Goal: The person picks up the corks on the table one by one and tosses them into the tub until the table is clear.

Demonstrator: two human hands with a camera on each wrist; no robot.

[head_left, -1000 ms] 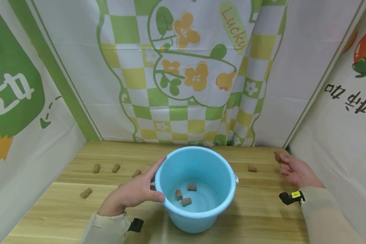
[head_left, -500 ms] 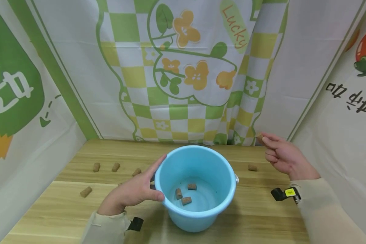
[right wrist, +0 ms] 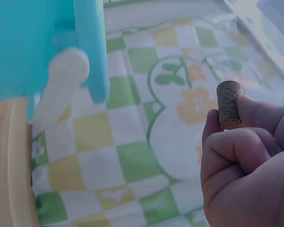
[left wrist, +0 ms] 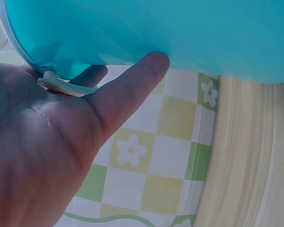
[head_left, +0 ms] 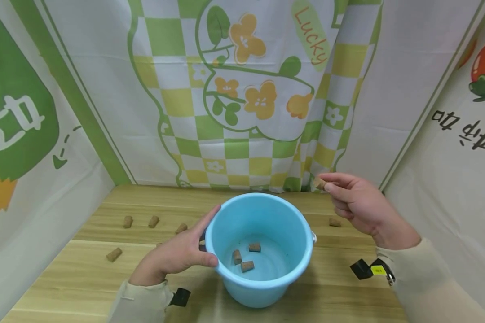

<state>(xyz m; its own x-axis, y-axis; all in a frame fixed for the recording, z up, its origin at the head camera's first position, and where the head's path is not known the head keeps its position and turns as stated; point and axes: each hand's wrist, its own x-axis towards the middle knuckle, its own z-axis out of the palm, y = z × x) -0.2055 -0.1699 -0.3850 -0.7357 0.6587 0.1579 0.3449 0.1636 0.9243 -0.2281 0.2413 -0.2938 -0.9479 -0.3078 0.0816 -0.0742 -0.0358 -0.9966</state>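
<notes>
A light blue bucket (head_left: 258,294) stands on the wooden table, with several-sided views of it in both wrist cameras. Three corks, one of them a cork (head_left: 247,266) near the front, lie on its bottom. My left hand (head_left: 178,253) rests against the bucket's left side, thumb and fingers spread at the rim. In the left wrist view an extended finger touches the blue wall, near the white handle (left wrist: 66,86). Right of the bucket and above the table, my right hand (head_left: 359,202) pinches a cork (right wrist: 229,104) between thumb and fingertips.
Left of the bucket lie several loose corks, among them a cork (head_left: 114,255) nearest the front and a cork (head_left: 128,221) farther back. Another cork (head_left: 334,222) lies to the right. A checked cloth (head_left: 234,152) hangs behind the table.
My right hand has lifted its cork from the table's back right and carried it left toward the bucket. The left hand and bucket have stayed in place.
</notes>
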